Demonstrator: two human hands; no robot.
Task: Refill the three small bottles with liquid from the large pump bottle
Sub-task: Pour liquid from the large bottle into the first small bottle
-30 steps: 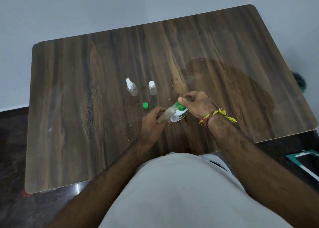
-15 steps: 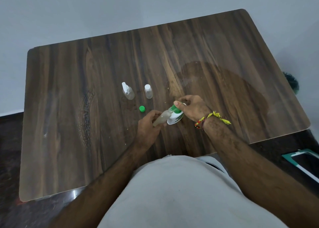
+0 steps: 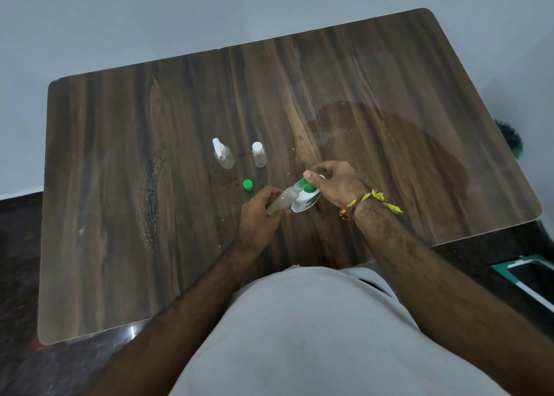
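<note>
A small bottle [image 3: 280, 203] is gripped by the left hand [image 3: 259, 216] under the pump bottle [image 3: 305, 199] spout, pressed by the right hand [image 3: 332, 183] (filling step). More pumping seems needed, then the green cap [image 3: 248, 184].

No text, brand or number can be read anywhere; the white pump bottle [image 3: 304, 201] under the right hand [image 3: 335, 183] bears only blurred green label marks.
</note>
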